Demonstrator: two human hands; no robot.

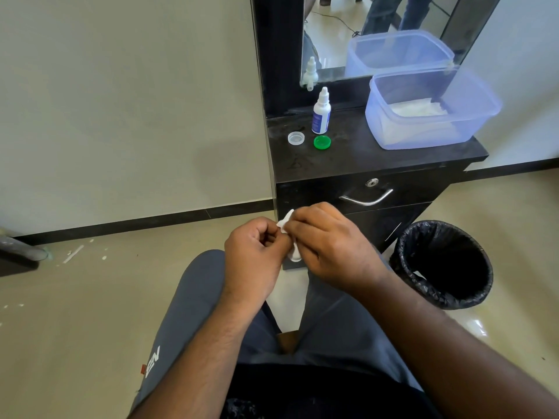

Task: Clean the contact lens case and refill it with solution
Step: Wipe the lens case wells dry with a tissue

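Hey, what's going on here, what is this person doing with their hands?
A seated person holds something small between both hands above their lap. The right hand pinches a white tissue against whatever the left hand grips, likely the lens case, though it is hidden. On the black cabinet top a clear cap and a green cap lie off, beside an upright solution bottle. A plastic tub holds more tissues, and a lined bin stands on the floor. Refilling has not begun.
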